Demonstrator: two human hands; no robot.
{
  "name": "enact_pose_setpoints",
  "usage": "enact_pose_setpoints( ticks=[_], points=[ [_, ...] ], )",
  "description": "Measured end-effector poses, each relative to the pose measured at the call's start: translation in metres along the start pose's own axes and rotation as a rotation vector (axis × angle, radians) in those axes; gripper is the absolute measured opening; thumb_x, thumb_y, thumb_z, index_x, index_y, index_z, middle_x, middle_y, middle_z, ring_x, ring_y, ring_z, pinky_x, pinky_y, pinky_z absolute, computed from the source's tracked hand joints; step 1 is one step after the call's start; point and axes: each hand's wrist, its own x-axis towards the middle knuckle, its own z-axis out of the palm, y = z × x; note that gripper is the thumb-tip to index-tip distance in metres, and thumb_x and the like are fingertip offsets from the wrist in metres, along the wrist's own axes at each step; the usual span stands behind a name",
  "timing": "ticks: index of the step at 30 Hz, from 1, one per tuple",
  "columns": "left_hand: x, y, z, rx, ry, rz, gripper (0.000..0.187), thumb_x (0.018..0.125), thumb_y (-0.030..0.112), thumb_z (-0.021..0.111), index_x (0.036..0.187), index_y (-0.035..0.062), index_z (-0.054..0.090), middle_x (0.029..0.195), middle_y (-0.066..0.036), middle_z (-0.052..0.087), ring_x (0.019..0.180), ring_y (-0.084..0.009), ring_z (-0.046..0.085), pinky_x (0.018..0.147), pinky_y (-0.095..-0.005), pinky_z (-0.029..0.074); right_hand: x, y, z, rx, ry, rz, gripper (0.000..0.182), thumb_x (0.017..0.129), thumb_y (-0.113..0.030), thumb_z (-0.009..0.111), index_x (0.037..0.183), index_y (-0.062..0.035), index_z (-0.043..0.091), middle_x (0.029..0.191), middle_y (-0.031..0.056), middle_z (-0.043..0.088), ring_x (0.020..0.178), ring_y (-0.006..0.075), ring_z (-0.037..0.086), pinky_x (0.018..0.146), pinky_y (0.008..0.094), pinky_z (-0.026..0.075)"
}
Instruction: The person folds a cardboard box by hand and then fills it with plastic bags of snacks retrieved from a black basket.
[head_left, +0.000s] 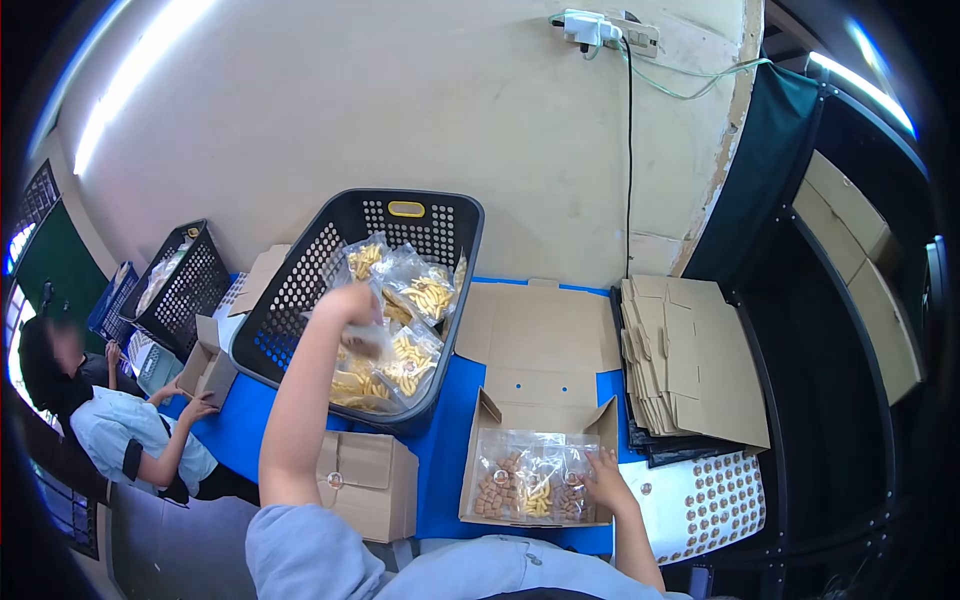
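My left hand point(352, 308) is over the black basket point(300, 290), its fingers wrapped round a clear bag point(368, 342) blurred by motion. Beneath it in the basket lie several clear bags of yellow pieces point(428, 297). An open cardboard box point(530, 412) stands in front of me, its lid raised towards the wall. Inside lie clear bags, with brown pieces point(497, 487) at the left, yellow pieces point(538, 497) in the middle and brown ones at the right. My right hand point(604, 482) rests on the right-hand bag with its fingers spread.
A closed cardboard box point(368, 485) stands left of the open one. Flattened boxes point(690, 350) are stacked at the right, above a sticker sheet point(720, 505). At the far left, a person point(140, 430) handles a box point(207, 372) beside another basket point(190, 290).
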Motion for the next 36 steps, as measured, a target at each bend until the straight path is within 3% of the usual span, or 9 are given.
enact_pose_setpoints(
  ticks=[6,9,10,16,19,23,24,28,36],
  points=[
    [0.044,0.013,0.069,-0.027,-0.146,0.35,0.062,0.075,0.051,0.071,0.123,0.0145,0.061,0.13,-0.017,0.055,0.125,-0.03,0.048,0.105,-0.0371,0.038,0.003,-0.009,0.004,-0.058,-0.027,0.004,0.059,0.088,-0.029,0.061,0.141,-0.0115,0.043,0.149,0.0302,0.024,0.14,0.049,0.016,0.115,0.047,0.021],
    [0.052,0.025,0.091,0.377,-0.17,0.153,0.076,0.072,0.061,0.068,0.134,0.0221,0.053,0.155,-0.016,0.021,0.139,-0.0409,0.027,0.112,-0.05,0.027,0.011,0.007,0.012,-0.1,-0.009,-0.031,0.058,0.088,-0.027,0.06,0.142,-0.0134,0.042,0.148,0.0306,0.026,0.139,0.0511,0.017,0.114,0.0481,0.022],
    [0.074,0.013,0.11,0.387,-0.218,0.077,0.079,0.072,0.057,0.071,0.14,0.0248,0.047,0.16,-0.011,0.001,0.144,-0.0434,0.009,0.112,-0.0595,0.018,0.011,0.005,0.01,-0.095,-0.013,-0.031,0.057,0.089,-0.027,0.059,0.142,-0.0141,0.042,0.148,0.0308,0.026,0.138,0.0517,0.018,0.114,0.0485,0.022],
    [0.129,-0.018,0.139,1.074,0.013,0.048,0.057,0.086,0.038,0.059,0.141,0.0282,0.046,0.16,-0.004,-0.002,0.146,-0.0355,0.007,0.111,-0.063,0.014,0.011,-0.004,-0.001,-0.069,-0.026,-0.028,0.053,0.09,-0.027,0.059,0.14,-0.0172,0.045,0.147,0.0325,0.028,0.137,0.0536,0.019,0.114,0.0493,0.022],
    [0.151,-0.026,0.134,1.085,0.132,0.142,0.048,0.093,0.028,0.049,0.14,0.0258,0.047,0.16,-0.001,0.001,0.146,-0.0324,0.008,0.11,-0.0635,0.015,0.015,-0.01,-0.002,-0.082,0.012,-0.038,0.052,0.09,-0.027,0.058,0.14,-0.0171,0.046,0.147,0.0324,0.027,0.137,0.0532,0.019,0.114,0.0491,0.022],
    [0.181,-0.025,0.145,0.851,0.179,0.091,0.049,0.094,0.029,0.046,0.14,0.0107,0.046,0.152,-0.005,0.033,0.136,-0.0314,0.036,0.112,-0.0624,0.012,0.019,-0.012,-0.005,-0.052,0.024,-0.051,0.052,0.09,-0.028,0.058,0.14,-0.0153,0.046,0.146,0.0329,0.028,0.138,0.0518,0.019,0.114,0.0489,0.022],
    [0.16,-0.018,0.128,0.857,0.287,0.237,0.04,0.09,0.024,0.05,0.124,0.0037,0.059,0.126,-0.009,0.06,0.113,-0.0302,0.059,0.106,-0.0551,0.033,0.019,-0.011,-0.006,-0.051,0.027,-0.049,0.052,0.09,-0.028,0.058,0.14,-0.0153,0.046,0.146,0.0329,0.028,0.138,0.0518,0.019,0.114,0.0489,0.022],
    [0.133,-0.013,0.079,0.515,0.563,0.339,0.014,0.078,0.008,0.055,0.079,0.0039,0.068,0.077,-0.012,0.068,0.074,-0.0305,0.068,0.066,-0.0377,0.055,0.013,0.0,-0.007,-0.072,0.034,-0.028,0.054,0.09,-0.029,0.059,0.139,-0.0123,0.046,0.145,0.0335,0.029,0.138,0.0514,0.02,0.114,0.0484,0.022],
    [0.008,0.034,-0.009,-0.021,1.093,0.46,0.008,0.084,0.005,0.059,0.086,0.0033,0.067,0.088,-0.009,0.066,0.077,-0.0292,0.067,0.065,-0.0382,0.054,0.017,-0.024,-0.007,-0.072,0.012,-0.028,0.055,0.091,-0.033,0.058,0.14,-0.0092,0.044,0.147,0.03,0.029,0.139,0.0476,0.019,0.114,0.0465,0.023]
  ],
)
